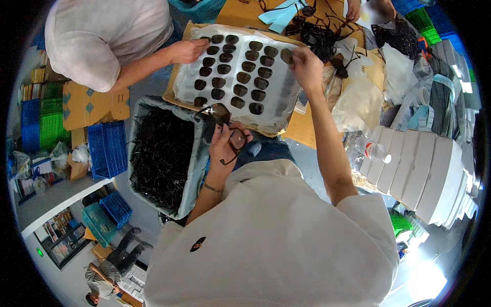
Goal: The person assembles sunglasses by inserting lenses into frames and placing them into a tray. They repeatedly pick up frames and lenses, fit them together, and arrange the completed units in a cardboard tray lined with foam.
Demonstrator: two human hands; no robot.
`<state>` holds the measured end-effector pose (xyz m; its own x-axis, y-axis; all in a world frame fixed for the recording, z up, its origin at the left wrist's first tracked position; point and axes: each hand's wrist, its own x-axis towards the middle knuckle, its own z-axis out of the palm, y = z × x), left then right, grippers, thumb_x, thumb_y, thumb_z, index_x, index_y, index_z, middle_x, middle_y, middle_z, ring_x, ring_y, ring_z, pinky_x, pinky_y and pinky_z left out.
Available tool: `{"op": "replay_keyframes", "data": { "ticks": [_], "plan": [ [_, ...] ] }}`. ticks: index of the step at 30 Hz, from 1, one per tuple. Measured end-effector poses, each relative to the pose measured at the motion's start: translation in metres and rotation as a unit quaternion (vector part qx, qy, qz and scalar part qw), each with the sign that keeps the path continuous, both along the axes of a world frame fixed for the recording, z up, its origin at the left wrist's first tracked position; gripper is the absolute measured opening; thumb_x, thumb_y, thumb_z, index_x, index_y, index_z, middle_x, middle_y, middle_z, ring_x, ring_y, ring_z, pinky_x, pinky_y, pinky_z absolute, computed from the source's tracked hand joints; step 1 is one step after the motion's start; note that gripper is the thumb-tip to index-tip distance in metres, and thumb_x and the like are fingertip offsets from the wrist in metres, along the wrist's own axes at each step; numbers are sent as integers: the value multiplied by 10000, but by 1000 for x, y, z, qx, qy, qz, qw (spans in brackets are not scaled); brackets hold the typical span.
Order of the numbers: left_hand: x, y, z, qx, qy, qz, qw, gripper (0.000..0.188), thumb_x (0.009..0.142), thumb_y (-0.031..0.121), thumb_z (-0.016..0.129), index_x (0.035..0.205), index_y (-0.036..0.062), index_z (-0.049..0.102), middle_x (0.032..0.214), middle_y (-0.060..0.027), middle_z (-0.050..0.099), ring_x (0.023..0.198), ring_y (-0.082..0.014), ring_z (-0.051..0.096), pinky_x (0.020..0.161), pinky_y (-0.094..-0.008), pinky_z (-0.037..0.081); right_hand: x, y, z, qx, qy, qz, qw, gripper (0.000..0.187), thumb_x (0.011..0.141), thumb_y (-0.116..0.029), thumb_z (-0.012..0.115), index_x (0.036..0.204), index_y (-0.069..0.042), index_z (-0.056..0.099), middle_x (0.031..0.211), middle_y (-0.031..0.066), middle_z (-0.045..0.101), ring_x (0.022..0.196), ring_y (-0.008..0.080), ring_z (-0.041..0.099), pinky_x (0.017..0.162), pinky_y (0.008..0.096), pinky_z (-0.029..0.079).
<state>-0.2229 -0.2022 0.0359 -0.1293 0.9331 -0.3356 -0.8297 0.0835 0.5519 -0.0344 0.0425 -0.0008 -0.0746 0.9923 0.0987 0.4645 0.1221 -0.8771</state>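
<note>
My left hand (225, 145), fingers closed, holds a pair of dark-framed sunglasses (221, 112) with brownish tinted lenses near the front edge of a shallow cardboard box (168, 94). Over that box's far right side, my right hand (307, 67) pinches a dark lens (287, 56) between its fingertips. Rows of similar dark lenses (248, 66) lie on white paper (202, 113) lining the box. At the box's left edge, a co-worker's hand (188, 50) reaches to the lenses.
Left of my left hand stands a lined bin (196, 171) full of thin black pieces. Beyond the box, a tangle of black eyeglass frames (323, 40) covers part of the wooden table (238, 15). White boxes (409, 163) and a plastic bottle (376, 151) are at right.
</note>
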Motion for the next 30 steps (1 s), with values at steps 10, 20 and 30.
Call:
{"op": "replay_keyframes", "data": {
  "ticks": [10,20,30],
  "plan": [
    [-35,-6,-10,-47,65,-13,997,255,1021,241,438,1228,94,464,970,-89,606,858,-206,605,690,-372,544,-41,72,-63,-83,-363,2,928,246,821,-38,563,1037,79,590,1134,280,596,1015,407,625,846,440,534],
    [-36,55,58,17,714,-257,651,235,948,208,554,1009,7,659,854,-134,673,721,-238,648,649,-332,501,-28,-100,97,121,-64,381,914,293,857,-44,599,1144,3,568,1091,192,627,938,388,628,798,419,514],
    [41,80,25,164,461,-162,857,371,973,205,530,1281,9,463,1149,-159,609,1046,-221,597,919,-321,450,-6,-142,70,-144,199,155,957,266,893,63,484,1141,8,564,954,96,641,882,157,596,814,288,479]
  ]
}}
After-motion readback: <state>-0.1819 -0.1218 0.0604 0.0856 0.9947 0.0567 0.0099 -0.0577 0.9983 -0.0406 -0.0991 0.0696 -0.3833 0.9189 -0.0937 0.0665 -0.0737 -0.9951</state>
